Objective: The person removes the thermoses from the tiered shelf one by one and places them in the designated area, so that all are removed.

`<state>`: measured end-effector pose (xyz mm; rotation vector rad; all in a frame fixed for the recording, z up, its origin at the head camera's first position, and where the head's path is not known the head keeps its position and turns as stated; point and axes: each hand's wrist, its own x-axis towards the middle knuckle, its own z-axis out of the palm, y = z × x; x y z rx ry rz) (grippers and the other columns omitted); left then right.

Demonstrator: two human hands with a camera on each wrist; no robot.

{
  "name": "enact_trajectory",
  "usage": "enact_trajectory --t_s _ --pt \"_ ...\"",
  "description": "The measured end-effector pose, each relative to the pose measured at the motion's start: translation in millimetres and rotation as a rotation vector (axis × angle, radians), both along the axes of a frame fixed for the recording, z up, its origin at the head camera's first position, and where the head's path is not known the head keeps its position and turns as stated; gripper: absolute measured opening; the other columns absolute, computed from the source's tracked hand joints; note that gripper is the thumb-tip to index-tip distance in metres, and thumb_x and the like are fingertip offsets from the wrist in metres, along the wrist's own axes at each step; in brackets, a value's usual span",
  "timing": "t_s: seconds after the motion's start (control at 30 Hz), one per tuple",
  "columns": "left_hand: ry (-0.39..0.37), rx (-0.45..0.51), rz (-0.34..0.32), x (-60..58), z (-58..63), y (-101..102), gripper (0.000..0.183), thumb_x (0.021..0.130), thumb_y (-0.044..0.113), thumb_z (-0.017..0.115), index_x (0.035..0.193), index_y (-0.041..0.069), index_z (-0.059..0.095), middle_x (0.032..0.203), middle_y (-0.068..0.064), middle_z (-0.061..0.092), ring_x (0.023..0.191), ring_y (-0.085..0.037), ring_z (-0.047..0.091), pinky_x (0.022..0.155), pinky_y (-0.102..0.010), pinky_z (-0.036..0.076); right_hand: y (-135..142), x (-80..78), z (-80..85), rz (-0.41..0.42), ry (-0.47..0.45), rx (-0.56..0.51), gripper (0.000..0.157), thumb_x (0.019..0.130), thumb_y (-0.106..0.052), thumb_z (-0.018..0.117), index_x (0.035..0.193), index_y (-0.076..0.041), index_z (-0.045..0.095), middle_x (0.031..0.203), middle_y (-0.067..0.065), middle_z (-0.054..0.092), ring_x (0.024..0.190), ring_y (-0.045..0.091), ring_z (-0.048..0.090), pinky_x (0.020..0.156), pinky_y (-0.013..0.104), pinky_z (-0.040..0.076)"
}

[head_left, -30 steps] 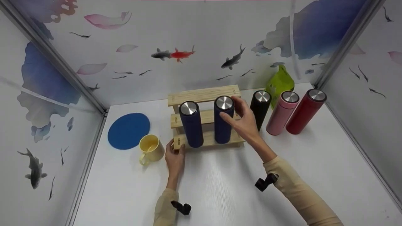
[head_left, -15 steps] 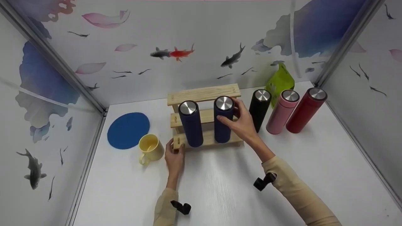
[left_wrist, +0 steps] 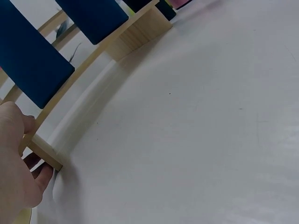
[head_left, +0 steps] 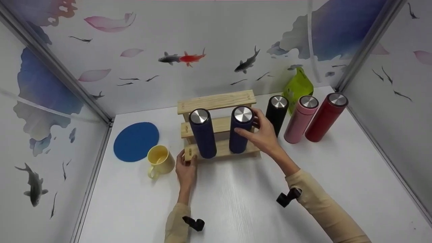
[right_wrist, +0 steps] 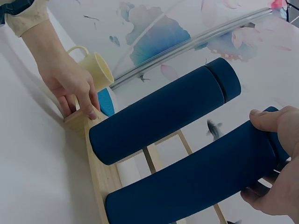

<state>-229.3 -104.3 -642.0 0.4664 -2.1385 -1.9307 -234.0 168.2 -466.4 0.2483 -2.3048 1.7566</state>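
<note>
My right hand (head_left: 261, 133) grips the upper part of a dark blue thermos (head_left: 239, 138), thumb in front and fingers behind. That thermos stands on the lowest step of a wooden three-tier rack (head_left: 216, 101). To its left, a second dark blue thermos (head_left: 204, 138) stands on the same step, touched by neither hand. My left hand (head_left: 186, 172) holds the left end of the lowest step, the thumb on top; in the left wrist view the fingers (left_wrist: 43, 176) curl round the wooden end. In the right wrist view the gripped thermos (right_wrist: 196, 179) leans slightly.
A yellow mug (head_left: 161, 160) sits just left of my left hand, with a round blue mat (head_left: 136, 141) behind it. Right of the rack stand a black thermos (head_left: 276, 114), a pink thermos (head_left: 300, 119) and a red thermos (head_left: 325, 118). Behind them is a green bag (head_left: 298, 84).
The right-hand blue thermos's top has tipped slightly toward me and right, my right hand moving with it. My left hand keeps its hold on the rack. The head view has shifted a little.
</note>
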Motion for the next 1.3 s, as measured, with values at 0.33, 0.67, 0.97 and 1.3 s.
enact_trajectory --t_s 0.33,0.67,0.97,1.3 --pt "0.021 0.016 0.012 -1.0 -2.4 0.2 0.056 0.095 0.01 0.07 0.146 0.004 0.048 0.132 -0.021 0.061 0.113 -0.029 0.061 0.086 -0.024 0.048 16.6 4.5 -1.1 0.016 0.015 -0.021 0.069 0.079 -0.01 0.088 0.139 -0.006 0.054 0.13 0.015 0.063 0.116 0.027 0.064 0.102 0.043 0.051" --pt "0.04 -0.007 0.012 0.4 -1.5 0.5 0.054 0.095 0.008 0.069 0.144 0.003 0.049 0.131 -0.022 0.062 0.113 -0.029 0.062 0.085 -0.022 0.048 33.2 8.9 -4.9 -0.023 0.014 -0.008 0.066 0.083 -0.018 0.086 0.141 -0.01 0.055 0.126 0.01 0.067 0.108 0.021 0.067 0.095 0.03 0.054" --pt "0.039 -0.009 0.0 0.0 -1.4 0.0 0.054 0.096 0.009 0.068 0.146 0.003 0.048 0.134 -0.023 0.06 0.12 -0.032 0.061 0.094 -0.031 0.05 49.5 16.0 -3.4 -0.101 0.012 -0.004 0.067 0.082 -0.02 0.086 0.14 -0.011 0.055 0.128 0.011 0.066 0.111 0.022 0.067 0.094 0.025 0.054" --pt "0.03 -0.035 0.004 1.3 0.8 0.1 0.054 0.094 0.01 0.071 0.144 0.005 0.05 0.126 -0.02 0.064 0.104 -0.027 0.061 0.082 -0.023 0.048 66.7 25.0 -3.7 -0.187 -0.01 -0.051 0.068 0.086 -0.02 0.083 0.145 -0.008 0.051 0.135 0.009 0.062 0.117 0.018 0.06 0.096 0.021 0.05"
